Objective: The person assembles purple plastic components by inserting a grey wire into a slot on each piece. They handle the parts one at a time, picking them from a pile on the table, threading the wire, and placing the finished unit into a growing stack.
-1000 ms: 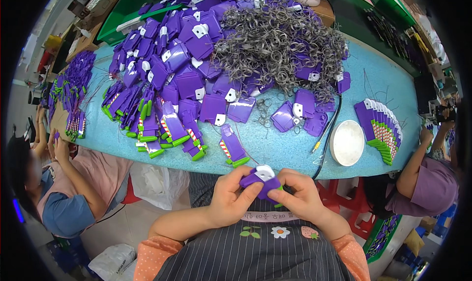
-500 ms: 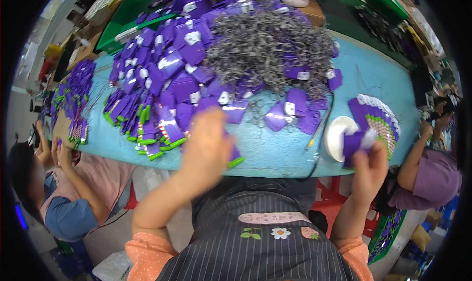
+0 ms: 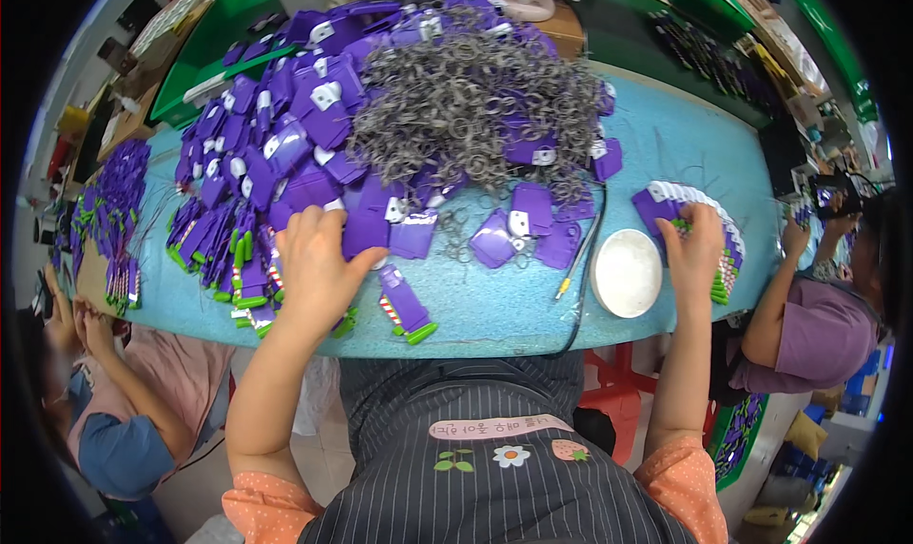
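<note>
My left hand (image 3: pixel 319 263) is over the near edge of a heap of flat purple pieces (image 3: pixel 309 187), fingers bent down and thumb spread away from them. Its thumb tip comes close to the top of a single purple piece (image 3: pixel 404 297) with striped legs and green feet, lying at the table's near side. My right hand (image 3: pixel 696 244) is at a fanned row of similar purple pieces (image 3: pixel 728 230) with white tops. Its thumb and fingers close around the front piece of that row, a bit of green showing between them.
A tangle of grey rings (image 3: pixel 466 106) lies on the heap. A white round dish (image 3: pixel 626 273) and a dark cable (image 3: pixel 582 301) lie left of my right hand. More purple-green bundles (image 3: pixel 114 211) are at far left. People sit on both sides: a pink garment (image 3: pixel 157 373), a purple sleeve (image 3: pixel 827 320).
My right hand has moved from above the dish to the fanned row with its purple piece. My left hand has drawn leftward, uncovering the single purple piece. The view has shifted slightly.
</note>
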Motion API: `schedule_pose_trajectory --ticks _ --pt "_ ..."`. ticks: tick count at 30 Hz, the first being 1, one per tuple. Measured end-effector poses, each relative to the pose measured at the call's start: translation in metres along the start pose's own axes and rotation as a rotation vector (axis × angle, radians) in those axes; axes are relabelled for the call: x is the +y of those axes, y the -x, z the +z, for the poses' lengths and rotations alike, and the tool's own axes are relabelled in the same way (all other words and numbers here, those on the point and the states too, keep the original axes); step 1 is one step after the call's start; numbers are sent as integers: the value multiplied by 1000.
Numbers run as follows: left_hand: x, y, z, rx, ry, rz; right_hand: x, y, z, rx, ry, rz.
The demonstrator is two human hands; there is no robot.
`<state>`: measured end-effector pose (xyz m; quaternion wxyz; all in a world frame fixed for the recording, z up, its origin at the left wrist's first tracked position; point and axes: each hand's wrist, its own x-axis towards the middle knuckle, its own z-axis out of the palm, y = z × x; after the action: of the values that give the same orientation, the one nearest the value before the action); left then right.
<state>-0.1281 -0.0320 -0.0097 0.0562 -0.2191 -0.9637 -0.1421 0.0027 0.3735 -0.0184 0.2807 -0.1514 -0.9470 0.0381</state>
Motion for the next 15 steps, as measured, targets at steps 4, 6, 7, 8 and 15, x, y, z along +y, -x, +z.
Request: schedule_pose_trajectory --ticks 4,6,7,8,15 --pt "-3 0 2 135 192 -2 -18 5 -9 136 -96 15" --pt "-4 3 -2 209 392 5 -62 15 -20 161 -346 82" --pt "1 6 -6 224 413 112 -88 21 -32 51 -491 38" --pt "11 11 -16 236 438 227 -112 27 -42 -55 -630 -3" --pt "55 60 -40 124 635 879 -172 18 -34 -1231 -1457 -520"
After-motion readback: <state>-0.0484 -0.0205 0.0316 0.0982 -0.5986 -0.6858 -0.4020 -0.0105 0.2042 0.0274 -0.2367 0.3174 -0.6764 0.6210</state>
